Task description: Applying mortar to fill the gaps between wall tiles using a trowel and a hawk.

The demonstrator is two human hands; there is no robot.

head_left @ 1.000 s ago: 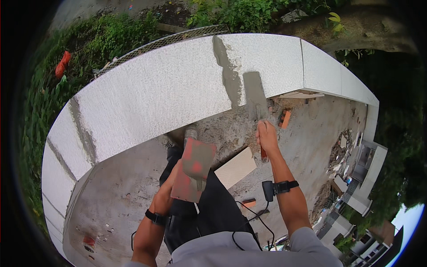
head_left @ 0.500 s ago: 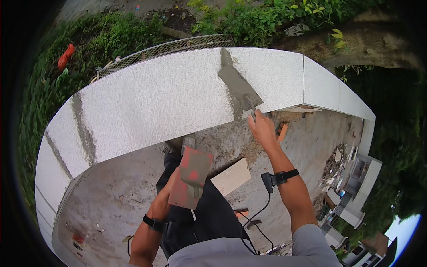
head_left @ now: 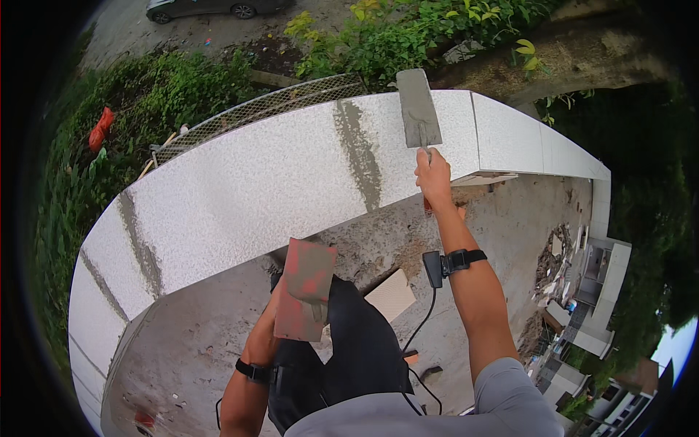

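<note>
My right hand [head_left: 435,177] is closed round the handle of a rectangular plastering trowel [head_left: 418,109], its blade coated in grey mortar. The blade is over the right part of a white, speckled wall top [head_left: 247,167] and reaches past its far edge; I cannot tell whether it touches. To its left, a band of grey mortar [head_left: 359,156] crosses the wall top over a joint. My left hand [head_left: 271,309] holds up a reddish mortar board [head_left: 296,329] on the near side of the wall. Wet mortar [head_left: 312,269] lies on the board, which hides most of the fingers.
More mortar bands [head_left: 138,244] cross the wall's left part. A wire mesh panel [head_left: 262,109] and green plants [head_left: 182,87] lie beyond it. Below are bare concrete ground [head_left: 211,342] and a pale panel piece [head_left: 391,295]. A cable [head_left: 422,324] hangs from my right forearm's strap.
My right hand has taken the trowel off the mortar band, moving it right and farther away. The band now shows as a thin, uncovered strip. The left hand still holds the board.
</note>
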